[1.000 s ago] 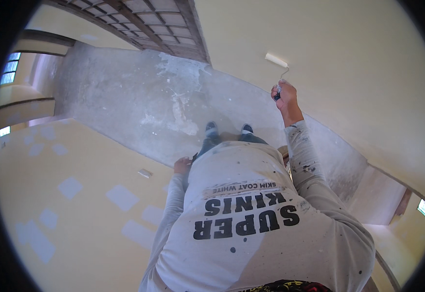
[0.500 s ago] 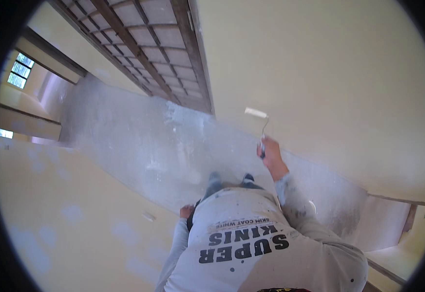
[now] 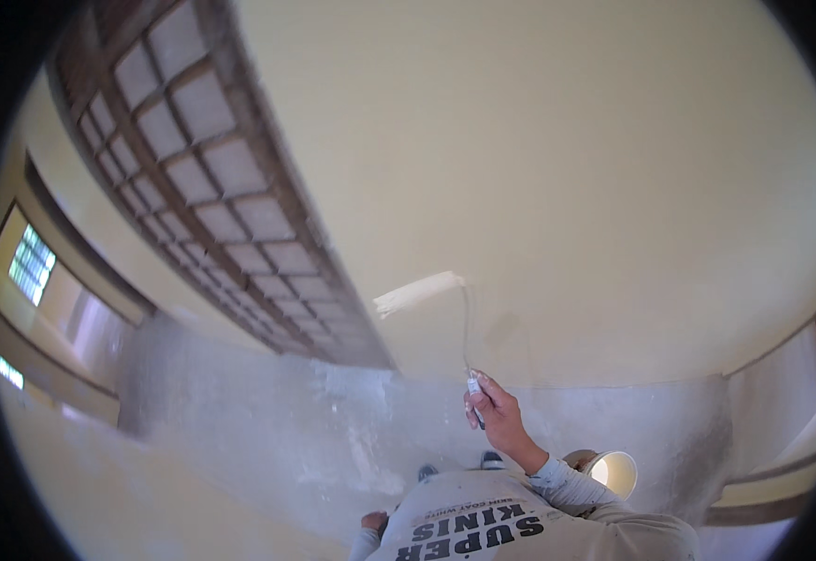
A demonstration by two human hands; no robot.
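Lettering observed on the wearer's pale grey-white, long-sleeved cloth shirt (image 3: 576, 528) only: two lines of large, bold black block capitals (image 3: 469, 542), inverted in view, with one line of smaller dark capitals (image 3: 464, 506) above them.

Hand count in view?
2. Right hand: around the handle of the paint roller. Left hand: low, left of the shirt, partly hidden. No others visible; some could be hidden.

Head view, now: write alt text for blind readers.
The right hand grips a white paint roller by its handle in front of a cream wall. The left hand is low beside the body; a pale bucket shows beside the right forearm. A dark gridded panel slants at left.
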